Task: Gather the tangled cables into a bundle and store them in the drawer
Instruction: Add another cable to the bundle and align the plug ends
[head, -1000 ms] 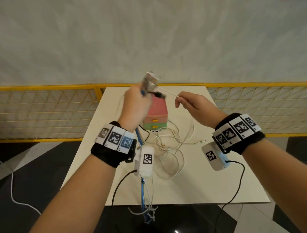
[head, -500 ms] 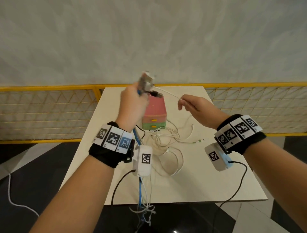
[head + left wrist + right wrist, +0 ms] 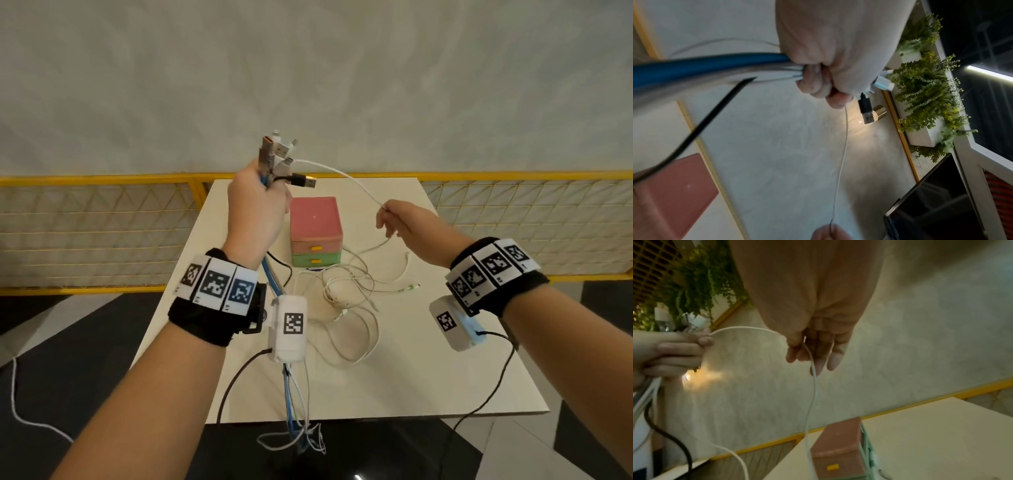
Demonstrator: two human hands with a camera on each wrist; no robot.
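Overhead, left hand (image 3: 258, 209) grips cables (image 3: 278, 154) upright.

Sliding right hand (image 3: 409, 219) down along white cable (image 3: 346, 176), away from left hand (image 3: 255, 209); cable now sagging.

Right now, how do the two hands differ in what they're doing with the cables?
The left hand is raised in a fist round a bunch of cable ends, plugs sticking up; the right hand sits lower, pinching one white cable at the fingertips. The left holds blue, black and white cables; the right only that white one. Both hold that white cable, above the table.
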